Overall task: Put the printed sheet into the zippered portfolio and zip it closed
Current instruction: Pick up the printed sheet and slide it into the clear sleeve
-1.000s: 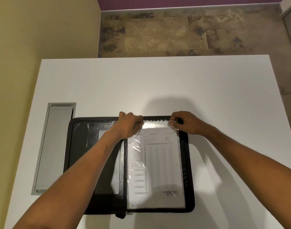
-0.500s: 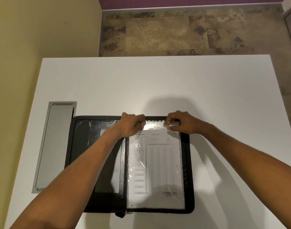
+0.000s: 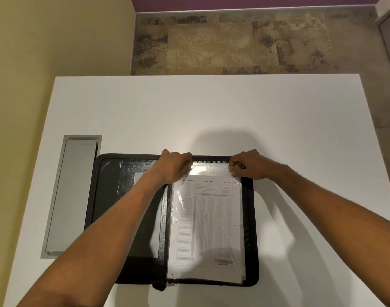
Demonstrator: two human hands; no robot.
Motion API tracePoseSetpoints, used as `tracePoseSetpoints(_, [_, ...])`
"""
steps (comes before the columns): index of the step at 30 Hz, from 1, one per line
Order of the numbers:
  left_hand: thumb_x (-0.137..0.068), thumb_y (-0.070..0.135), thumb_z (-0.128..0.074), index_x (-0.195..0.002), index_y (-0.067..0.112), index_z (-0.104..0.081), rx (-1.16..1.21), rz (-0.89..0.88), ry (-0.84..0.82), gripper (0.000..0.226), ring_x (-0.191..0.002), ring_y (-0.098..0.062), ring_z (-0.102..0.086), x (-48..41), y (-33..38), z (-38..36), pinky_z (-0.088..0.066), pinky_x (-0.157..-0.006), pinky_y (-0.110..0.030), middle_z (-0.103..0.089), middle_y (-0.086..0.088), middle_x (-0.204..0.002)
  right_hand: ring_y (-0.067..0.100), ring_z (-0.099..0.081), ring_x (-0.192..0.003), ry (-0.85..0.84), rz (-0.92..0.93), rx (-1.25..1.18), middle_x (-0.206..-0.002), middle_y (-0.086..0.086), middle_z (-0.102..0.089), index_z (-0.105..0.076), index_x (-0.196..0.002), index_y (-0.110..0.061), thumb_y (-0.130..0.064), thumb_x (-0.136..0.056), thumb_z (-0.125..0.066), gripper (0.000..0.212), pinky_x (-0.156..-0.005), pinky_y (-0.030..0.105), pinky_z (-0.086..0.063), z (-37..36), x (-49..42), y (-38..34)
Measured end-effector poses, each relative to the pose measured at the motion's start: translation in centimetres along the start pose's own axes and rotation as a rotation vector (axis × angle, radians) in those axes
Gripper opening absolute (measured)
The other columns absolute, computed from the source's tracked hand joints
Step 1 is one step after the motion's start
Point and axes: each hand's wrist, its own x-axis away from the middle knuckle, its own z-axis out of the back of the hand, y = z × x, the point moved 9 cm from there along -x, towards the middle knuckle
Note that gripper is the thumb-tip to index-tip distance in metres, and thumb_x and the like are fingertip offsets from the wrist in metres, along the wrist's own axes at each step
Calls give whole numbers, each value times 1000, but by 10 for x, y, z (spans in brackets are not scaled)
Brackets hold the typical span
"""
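1. At the far edge of the open portfolio (image 3: 127, 218), both hands are curled into loose fists, knuckles up, with forearms reaching in from the near corners of the table (image 3: 211, 111).
2. Left hand (image 3: 175, 166) sits over the portfolio's spine at the top, fingers pinched shut on the upper left corner of the clear plastic sleeve (image 3: 208, 171).
3. Right hand (image 3: 248, 165) sits at the upper right corner of the same sleeve, fingertips closed on its top edge; just how much plastic it grips is hidden under the knuckles.
4. Inside that sleeve lies the printed sheet (image 3: 206, 227), flat on the right half of the portfolio, its top edge a little below the hands and its bottom edge near the portfolio's near rim.
5. Lying flat and unzipped, the portfolio rests on the near left part of the table, its left half showing dark inner pockets, partly covered by the left forearm.
6. Just beside the portfolio's left rim, a long grey metal hatch (image 3: 73, 196) is set into the table along its left edge.
7. Beyond the table's far edge is mottled brown floor (image 3: 234, 45); a yellow wall (image 3: 56, 41) stands to the left.
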Motion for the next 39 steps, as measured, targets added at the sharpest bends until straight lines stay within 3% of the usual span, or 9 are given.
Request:
tracePoseSetpoints(4, [-102,32,-52,-100,26,-62,24,34,14,12,-74,-17,-64,1,-1,3,-37,-91,-40,-77,10,-81,12,-66,-83,6,-15,22,-85,-7,-74,-71,-95,-26,-33,-94,-70,7,-97,39,-41,2,2,-1])
tracePoseSetpoints(9, [-99,31,-61,-92,24,-69,-20,77,83,13,-75,-17,-67,3,-1,15,-42,-92,-38,-75,9,-81,6,-71,-75,143,-24,-29,-77,-12,-76,-72,-90,-24,-19,-99,-63,14,-88,32,-52,9,6,-6])
tracePoseSetpoints(14, [-97,33,-61,-85,30,-69,-60,114,93,15,-78,-17,-67,-1,0,10,-44,-90,-39,-73,10,-81,3,-63,-76,260,-95,-118,-80,-9,-65,-79,-82,-17,-11,-88,-70,12,-82,41,-58,15,13,-4])
tracePoseSetpoints(17, [-95,35,-65,-100,30,-74,-70,96,148,12,-95,-20,-66,-4,6,7,-46,-86,-38,-74,9,-98,20,-64,-83,314,-267,-77,-95,0,-62,-75,-80,-18,-16,-86,-70,8,-78,38,-54,13,22,9])
tracePoseSetpoints(22, [-97,31,-66,-119,25,-70,34,115,321,22,-103,-19,-61,14,24,10,-53,-88,-40,-68,5,-114,22,-63,-89,393,-406,-85,-96,-3,-61,-72,-87,-21,-19,-91,-68,6,-77,32,-46,3,33,14])
tracePoseSetpoints(25, [-100,42,-62,-124,33,-69,61,109,196,26,-120,-15,-59,32,45,-9,-55,-101,-40,-62,7,-135,24,-64,-88,477,-449,-81,-95,-3,-65,-62,-93,-23,-10,-89,-61,14,-80,36,-50,0,41,10])
tracePoseSetpoints(28, [-86,48,-76,-143,46,-48,-34,23,-4,64,-151,-23,-32,56,79,-48,-33,-122,-55,-32,3,-166,25,-63,-85,579,-466,-120,-97,-2,-62,-57,-102,-22,-8,-87,-59,20,-81,40,-53,-4,55,6])
tracePoseSetpoints(31, [-82,55,-77,-159,46,-20,-72,-38,-55,96,-160,-27,3,75,106,-84,-4,-124,-61,5,-4,-174,23,-63,-88,670,-464,-149,-103,-1,-62,-59,-106,-20,-11,-90,-60,19,-80,39,-54,-11,74,-5])
tracePoseSetpoints(39, [-86,49,-73,-164,36,-2,-71,55,-64,106,-154,-35,32,82,134,-125,9,-121,-71,29,-14,-169,18,-62,-85,775,-525,-331,-97,-5,-59,-56,-102,-25,-11,-93,-64,18,-78,40,-58,-63,141,-37])
